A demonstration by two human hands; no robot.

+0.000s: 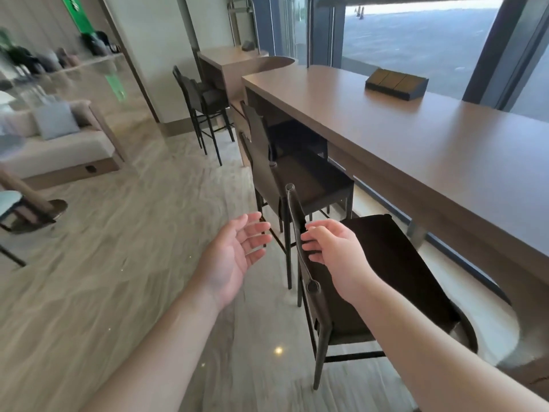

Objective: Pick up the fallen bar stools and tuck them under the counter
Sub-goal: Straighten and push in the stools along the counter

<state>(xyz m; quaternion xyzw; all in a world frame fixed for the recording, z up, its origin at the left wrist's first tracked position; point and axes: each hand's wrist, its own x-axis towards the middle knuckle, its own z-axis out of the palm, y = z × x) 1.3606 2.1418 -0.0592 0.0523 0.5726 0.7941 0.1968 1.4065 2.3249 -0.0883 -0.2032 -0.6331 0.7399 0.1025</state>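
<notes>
Dark bar stool (371, 263) upright at wooden counter (416, 138); right hand (326, 245) loosely curled over backrest, left hand (237, 248) spread, empty.

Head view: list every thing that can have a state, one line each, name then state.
nearest bar stool: upright, seat partly under the counter
middle bar stool: upright, seat partly under the counter
far bar stool: upright at the far counter
left hand: open, holds nothing
right hand: open, over the nearest stool's backrest
counter: dark box on top
</notes>
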